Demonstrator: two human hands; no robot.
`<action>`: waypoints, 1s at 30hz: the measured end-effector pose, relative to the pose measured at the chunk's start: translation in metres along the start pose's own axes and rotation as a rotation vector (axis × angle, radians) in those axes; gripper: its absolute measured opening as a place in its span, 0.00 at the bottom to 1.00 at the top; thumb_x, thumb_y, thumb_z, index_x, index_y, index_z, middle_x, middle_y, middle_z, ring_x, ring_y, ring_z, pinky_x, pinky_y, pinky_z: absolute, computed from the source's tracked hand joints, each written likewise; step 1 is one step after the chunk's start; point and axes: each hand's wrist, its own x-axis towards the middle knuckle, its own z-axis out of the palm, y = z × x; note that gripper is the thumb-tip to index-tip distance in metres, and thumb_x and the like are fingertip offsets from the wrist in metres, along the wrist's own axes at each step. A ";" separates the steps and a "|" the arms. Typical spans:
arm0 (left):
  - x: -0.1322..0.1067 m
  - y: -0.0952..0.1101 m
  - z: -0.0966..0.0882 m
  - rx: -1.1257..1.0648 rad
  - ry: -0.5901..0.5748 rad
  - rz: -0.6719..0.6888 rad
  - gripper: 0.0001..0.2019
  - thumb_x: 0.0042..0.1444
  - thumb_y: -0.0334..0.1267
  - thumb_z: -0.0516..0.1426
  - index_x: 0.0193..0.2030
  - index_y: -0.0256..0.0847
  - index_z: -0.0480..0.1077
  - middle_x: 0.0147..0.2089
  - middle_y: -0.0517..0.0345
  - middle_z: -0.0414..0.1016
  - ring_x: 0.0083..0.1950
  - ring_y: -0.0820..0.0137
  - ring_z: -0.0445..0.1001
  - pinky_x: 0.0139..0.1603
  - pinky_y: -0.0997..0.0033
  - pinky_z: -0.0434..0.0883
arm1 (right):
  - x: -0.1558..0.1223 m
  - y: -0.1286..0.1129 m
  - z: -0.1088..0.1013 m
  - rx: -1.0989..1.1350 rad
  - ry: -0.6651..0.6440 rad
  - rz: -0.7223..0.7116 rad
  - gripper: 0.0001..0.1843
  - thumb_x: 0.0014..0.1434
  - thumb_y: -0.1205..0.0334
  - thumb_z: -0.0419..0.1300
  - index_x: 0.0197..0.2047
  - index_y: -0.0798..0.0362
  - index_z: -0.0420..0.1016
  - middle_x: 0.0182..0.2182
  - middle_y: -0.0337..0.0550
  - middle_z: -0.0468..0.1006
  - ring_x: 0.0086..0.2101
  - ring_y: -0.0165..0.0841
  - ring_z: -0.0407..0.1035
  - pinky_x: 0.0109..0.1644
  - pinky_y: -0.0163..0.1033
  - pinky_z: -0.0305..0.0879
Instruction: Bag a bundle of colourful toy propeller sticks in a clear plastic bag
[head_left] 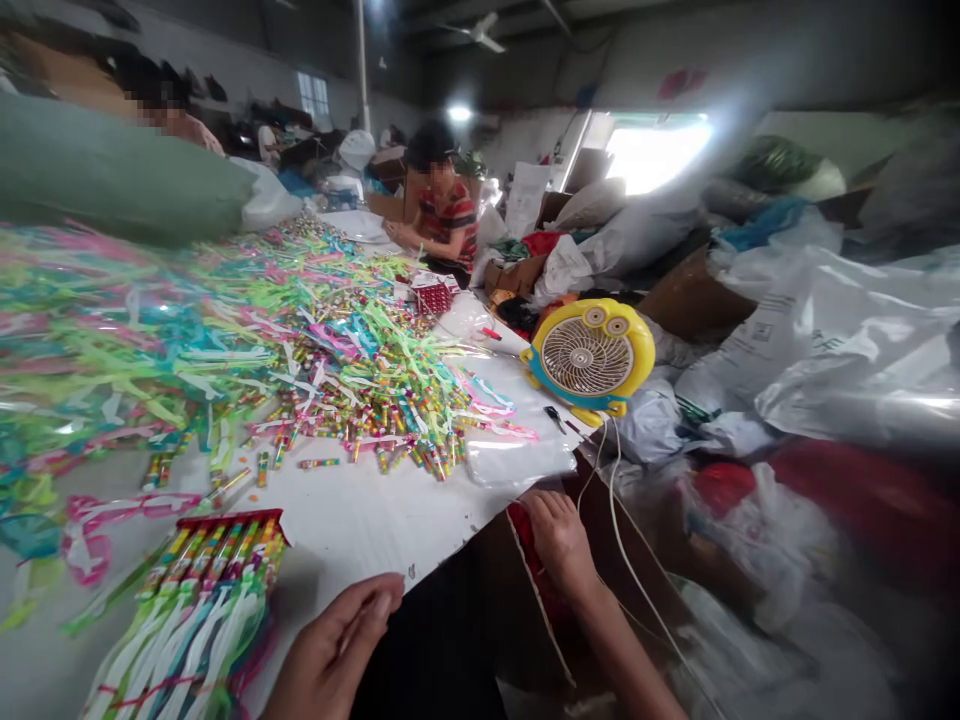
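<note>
The left hand (pixel 330 655) lies on the near edge of the white bench (pixel 360 520), its grip loose, fingers together and flat, holding nothing. Just to the left of that grip, not touching it, lies a bundle of striped sticks (pixel 217 560) bound at the top by a red band, with thin green, white and pink ribbon tails fanning toward the wearer. It looks light, with stiff sticks and limp, slippery tails that would likely slide or tangle, so the banded top seems the firmest place to take hold.

The right hand (pixel 559 540) reaches down past the bench edge into something red (pixel 521 530). Its fingertips are hidden there, so whether the grip is closed cannot be told. A white cable (pixel 626 540) runs just to the right of that hand.

Beyond both grips lies a clear plastic bag (pixel 517 462), then a wide loose heap of the same sticks and ribbons (pixel 360 390). Farther off, to the right of the heap, a yellow fan (pixel 592 355) stands at the bench edge. At the far end a co-worker (pixel 446 215) sits at the bench, with pale sacks (pixel 840 330) piled on the right.
</note>
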 end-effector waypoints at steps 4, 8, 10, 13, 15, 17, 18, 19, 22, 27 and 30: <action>0.025 0.002 0.049 -0.168 -0.197 -0.073 0.27 0.50 0.59 0.56 0.47 0.38 0.73 0.50 0.47 0.76 0.51 0.57 0.73 0.52 0.62 0.71 | 0.006 -0.020 -0.023 0.121 0.097 -0.089 0.12 0.63 0.71 0.48 0.42 0.53 0.71 0.39 0.45 0.76 0.39 0.36 0.66 0.46 0.44 0.59; 0.059 0.001 0.088 -0.283 -0.174 -0.003 0.28 0.50 0.55 0.58 0.52 0.36 0.68 0.47 0.45 0.75 0.47 0.60 0.74 0.44 0.64 0.73 | 0.000 -0.056 -0.021 0.249 0.028 -0.161 0.11 0.63 0.69 0.48 0.40 0.50 0.70 0.36 0.42 0.76 0.37 0.35 0.66 0.44 0.43 0.58; 0.076 0.000 0.095 -0.225 -0.107 0.045 0.21 0.49 0.52 0.59 0.41 0.34 0.72 0.36 0.49 0.77 0.38 0.62 0.76 0.37 0.67 0.73 | -0.004 -0.067 -0.018 0.316 -0.050 -0.096 0.10 0.63 0.66 0.50 0.33 0.51 0.70 0.31 0.42 0.74 0.34 0.35 0.66 0.42 0.43 0.59; 0.089 -0.002 0.088 -0.172 -0.054 0.067 0.14 0.48 0.48 0.58 0.29 0.36 0.72 0.26 0.55 0.74 0.28 0.66 0.74 0.31 0.69 0.70 | 0.000 -0.066 -0.020 0.551 -0.168 0.002 0.07 0.60 0.58 0.56 0.31 0.50 0.69 0.30 0.41 0.73 0.34 0.35 0.67 0.39 0.41 0.63; 0.088 -0.004 0.078 -0.188 -0.040 0.069 0.14 0.48 0.48 0.58 0.27 0.37 0.70 0.24 0.58 0.72 0.26 0.68 0.72 0.29 0.69 0.70 | 0.010 -0.053 -0.020 0.666 -0.173 0.016 0.09 0.59 0.54 0.57 0.40 0.49 0.70 0.39 0.43 0.74 0.41 0.36 0.68 0.45 0.41 0.66; 0.083 -0.005 0.069 -0.213 -0.023 0.065 0.15 0.49 0.49 0.58 0.26 0.37 0.69 0.22 0.61 0.70 0.24 0.69 0.71 0.27 0.71 0.68 | 0.024 -0.037 -0.013 0.591 -0.093 0.039 0.20 0.59 0.53 0.57 0.53 0.47 0.66 0.51 0.48 0.69 0.52 0.40 0.63 0.55 0.47 0.62; 0.080 -0.006 0.065 -0.227 -0.017 0.059 0.16 0.49 0.49 0.58 0.25 0.37 0.68 0.21 0.61 0.69 0.24 0.70 0.70 0.27 0.72 0.68 | 0.031 -0.028 -0.005 0.493 -0.048 0.065 0.25 0.58 0.53 0.57 0.58 0.47 0.62 0.56 0.50 0.64 0.56 0.43 0.59 0.58 0.51 0.59; 0.076 -0.007 0.062 -0.240 -0.017 0.052 0.16 0.49 0.50 0.58 0.25 0.37 0.67 0.20 0.62 0.68 0.23 0.71 0.69 0.26 0.72 0.67 | 0.039 -0.020 0.005 0.399 -0.024 0.092 0.29 0.57 0.53 0.58 0.61 0.48 0.59 0.58 0.52 0.62 0.57 0.46 0.57 0.58 0.55 0.58; 0.064 -0.010 0.053 -0.269 -0.020 0.043 0.16 0.49 0.50 0.59 0.24 0.38 0.66 0.19 0.64 0.66 0.22 0.72 0.67 0.25 0.73 0.65 | 0.061 -0.001 0.039 0.265 -0.056 0.108 0.31 0.56 0.57 0.58 0.62 0.50 0.59 0.58 0.54 0.63 0.56 0.47 0.58 0.55 0.54 0.62; 0.045 -0.011 0.032 -0.232 0.016 0.034 0.18 0.49 0.52 0.59 0.23 0.39 0.64 0.20 0.64 0.67 0.21 0.74 0.65 0.27 0.74 0.61 | 0.111 0.027 0.065 0.271 -0.058 0.096 0.19 0.57 0.63 0.55 0.53 0.53 0.71 0.50 0.52 0.73 0.50 0.42 0.65 0.54 0.48 0.62; 0.040 -0.014 0.021 -0.204 0.084 0.009 0.19 0.49 0.53 0.59 0.22 0.40 0.63 0.18 0.66 0.65 0.20 0.76 0.62 0.25 0.75 0.58 | 0.141 0.040 0.061 0.278 -0.051 0.147 0.16 0.57 0.63 0.54 0.49 0.55 0.73 0.46 0.52 0.75 0.47 0.41 0.66 0.53 0.47 0.61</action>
